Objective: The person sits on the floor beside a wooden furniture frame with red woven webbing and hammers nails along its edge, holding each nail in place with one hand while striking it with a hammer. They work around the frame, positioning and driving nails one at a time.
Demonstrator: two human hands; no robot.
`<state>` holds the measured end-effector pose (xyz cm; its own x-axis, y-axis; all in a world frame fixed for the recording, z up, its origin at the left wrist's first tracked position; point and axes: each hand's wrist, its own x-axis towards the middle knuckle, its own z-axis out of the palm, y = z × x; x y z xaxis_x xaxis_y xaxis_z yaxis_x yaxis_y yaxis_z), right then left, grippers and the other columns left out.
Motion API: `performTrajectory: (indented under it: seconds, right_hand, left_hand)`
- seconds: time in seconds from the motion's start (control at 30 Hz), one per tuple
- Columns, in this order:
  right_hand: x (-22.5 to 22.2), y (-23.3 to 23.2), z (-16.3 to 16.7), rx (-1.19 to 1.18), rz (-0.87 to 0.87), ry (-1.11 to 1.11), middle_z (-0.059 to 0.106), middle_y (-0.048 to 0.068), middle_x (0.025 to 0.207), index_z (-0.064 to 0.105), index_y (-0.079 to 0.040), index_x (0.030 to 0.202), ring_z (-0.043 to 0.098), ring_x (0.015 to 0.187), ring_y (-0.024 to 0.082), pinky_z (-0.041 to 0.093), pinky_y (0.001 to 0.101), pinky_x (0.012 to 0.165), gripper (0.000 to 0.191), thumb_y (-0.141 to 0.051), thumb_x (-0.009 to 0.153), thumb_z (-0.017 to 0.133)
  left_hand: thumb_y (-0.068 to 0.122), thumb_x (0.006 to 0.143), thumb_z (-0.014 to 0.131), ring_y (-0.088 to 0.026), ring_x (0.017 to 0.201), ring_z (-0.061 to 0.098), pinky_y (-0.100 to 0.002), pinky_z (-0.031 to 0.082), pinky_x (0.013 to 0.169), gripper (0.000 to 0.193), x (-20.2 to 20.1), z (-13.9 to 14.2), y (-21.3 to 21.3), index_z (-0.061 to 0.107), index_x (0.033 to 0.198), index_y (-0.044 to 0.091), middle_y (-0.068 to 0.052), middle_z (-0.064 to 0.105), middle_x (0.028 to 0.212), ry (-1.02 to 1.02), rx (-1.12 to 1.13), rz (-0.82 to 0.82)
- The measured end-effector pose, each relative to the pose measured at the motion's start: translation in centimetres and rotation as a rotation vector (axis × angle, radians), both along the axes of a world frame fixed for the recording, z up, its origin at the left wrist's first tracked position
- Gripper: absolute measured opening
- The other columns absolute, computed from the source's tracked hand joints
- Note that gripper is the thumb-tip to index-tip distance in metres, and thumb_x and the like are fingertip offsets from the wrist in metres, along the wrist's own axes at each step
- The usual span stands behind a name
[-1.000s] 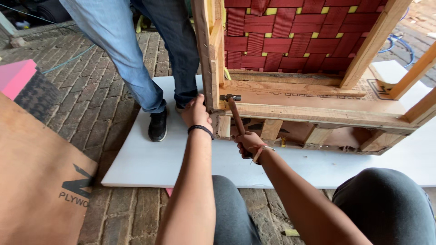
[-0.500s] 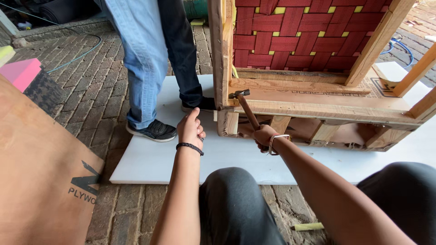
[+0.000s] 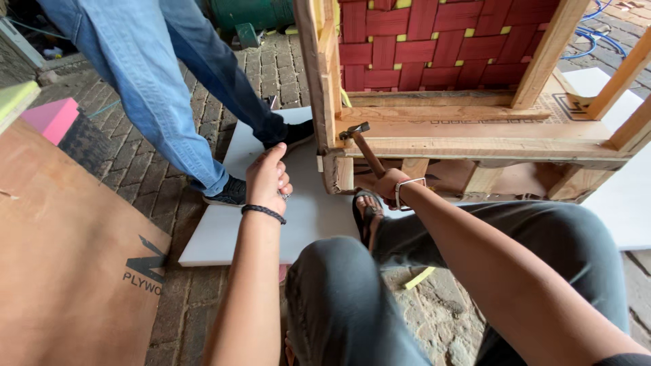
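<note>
My right hand [image 3: 388, 184] grips the wooden handle of a hammer [image 3: 361, 144], its metal head resting against the front rail of a wooden furniture frame [image 3: 468, 132]. The frame has red and yellow woven webbing [image 3: 441, 44] across its back. My left hand [image 3: 266, 177] hovers left of the frame's corner post, fingers curled around something small that I cannot make out. A black band sits on that wrist. My knees fill the bottom of the head view.
A white board [image 3: 312, 210] lies on the brick floor under the frame. Another person in blue jeans [image 3: 146, 88] and dark shoes steps across it at the left. A brown plywood sheet [image 3: 61, 264] and a pink block [image 3: 51, 118] lie further left.
My left hand has drawn back from the frame's corner. The standing person has stepped further left. The hammer stays at the rail.
</note>
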<state>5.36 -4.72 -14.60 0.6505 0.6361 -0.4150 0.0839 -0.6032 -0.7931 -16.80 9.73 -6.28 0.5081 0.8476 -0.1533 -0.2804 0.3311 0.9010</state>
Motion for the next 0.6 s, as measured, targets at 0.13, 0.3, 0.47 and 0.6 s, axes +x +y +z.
performTrajectory:
  seconds: [0.13,0.3,0.47,0.6]
  right_hand:
    - [0.8,-0.1,0.6,-0.012,0.072,-0.035,0.061,0.013,0.063,0.066,0.006,0.092,0.058,0.049,0.023,0.046,0.0402,0.041,0.027,-0.022,0.093,0.065]
    - [1.6,-0.2,0.0,0.033,0.090,-0.016,0.067,0.013,0.069,0.069,0.003,0.104,0.064,0.051,0.023,0.049,0.0381,0.042,0.027,-0.021,0.092,0.066]
    - [2.3,-0.1,0.3,0.069,0.156,-0.048,0.068,0.010,0.070,0.071,0.002,0.111,0.064,0.053,0.018,0.048,0.0357,0.043,0.033,-0.021,0.088,0.075]
    - [2.2,-0.2,1.5,0.023,0.128,-0.016,0.066,0.013,0.069,0.068,0.002,0.116,0.060,0.050,0.022,0.045,0.0377,0.041,0.033,-0.020,0.091,0.068]
  left_hand:
    - [0.023,0.088,0.077,-0.005,0.041,0.033,-0.025,0.025,0.039,0.017,-0.3,3.2,-1.2,0.061,0.086,0.017,0.007,0.040,0.057,0.119,0.106,-0.038]
    - [0.025,0.088,0.076,-0.002,0.042,0.033,-0.024,0.025,0.037,0.016,-0.6,6.8,-1.4,0.063,0.088,0.015,0.009,0.041,0.059,0.339,0.309,-0.081]
    - [0.026,0.088,0.076,-0.002,0.044,0.036,-0.024,0.027,0.037,0.016,-1.5,8.7,-1.8,0.070,0.090,0.011,0.008,0.049,0.062,0.565,0.547,-0.106]
    - [0.026,0.086,0.076,-0.006,0.044,0.036,-0.027,0.025,0.038,0.016,-1.6,8.3,-2.3,0.075,0.089,0.010,0.002,0.048,0.061,0.616,0.635,-0.133]
